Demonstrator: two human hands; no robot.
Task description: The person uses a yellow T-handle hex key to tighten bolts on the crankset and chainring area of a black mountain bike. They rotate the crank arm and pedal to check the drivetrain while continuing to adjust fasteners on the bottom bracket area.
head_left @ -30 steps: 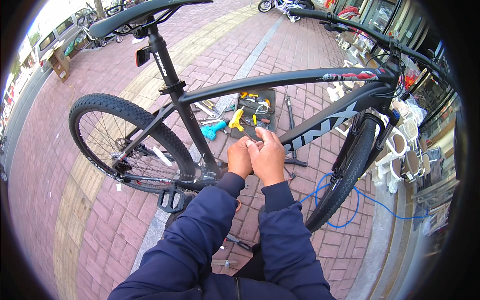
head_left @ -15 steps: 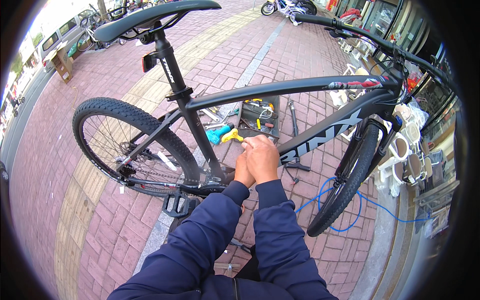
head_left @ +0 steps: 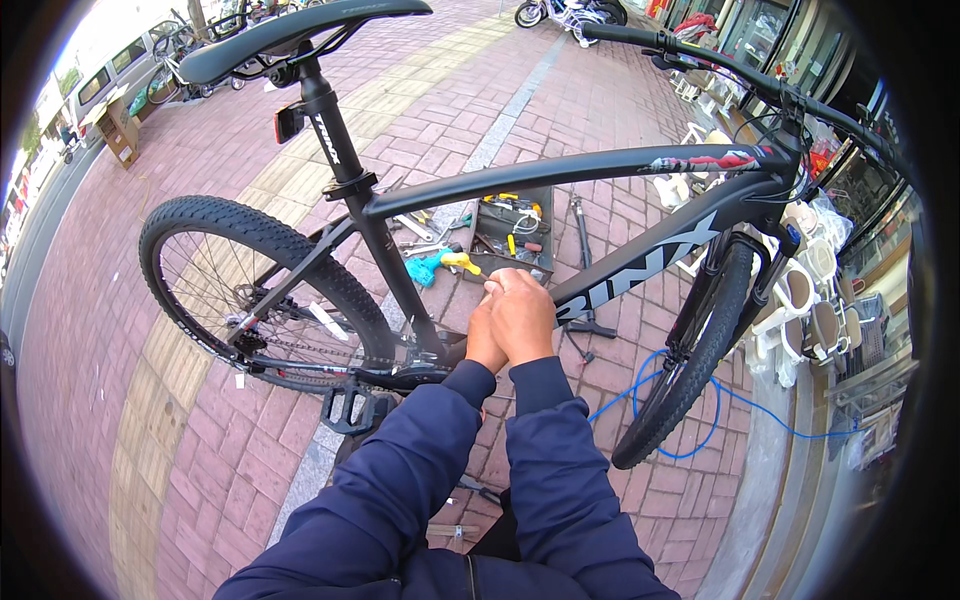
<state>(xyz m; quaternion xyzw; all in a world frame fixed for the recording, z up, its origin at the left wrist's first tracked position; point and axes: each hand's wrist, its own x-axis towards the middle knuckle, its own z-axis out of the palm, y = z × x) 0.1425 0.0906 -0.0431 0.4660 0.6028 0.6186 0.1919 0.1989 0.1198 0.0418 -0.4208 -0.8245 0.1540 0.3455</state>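
Both hands are pressed together beside the lower part of the black bicycle's [head_left: 570, 173] frame, close to where its slanting tube passes. My right hand [head_left: 524, 312] lies over my left hand [head_left: 484, 336], with fingers curled in. Whatever they hold is hidden between the fingers. Just beyond the fingertips, a yellow-handled tool [head_left: 461, 261] lies by a turquoise tool [head_left: 426, 268]. Behind them is a dark tool tray [head_left: 548, 262] with several hand tools inside. Below left of my hands, a black pedal [head_left: 352, 408] sticks out toward me.
A black floor pump-like tool [head_left: 584, 240] lies beyond the frame. Blue hose [head_left: 718, 425] loops around the front wheel [head_left: 690, 385]. White and brown seats [head_left: 795, 290] are piled along the shopfront at right. A cardboard box [head_left: 117, 133] stands far left, near a parked van.
The view has shifted slightly, so the bicycle and tools sit a little further left. My hands stay clasped together in nearly the same place by the frame.
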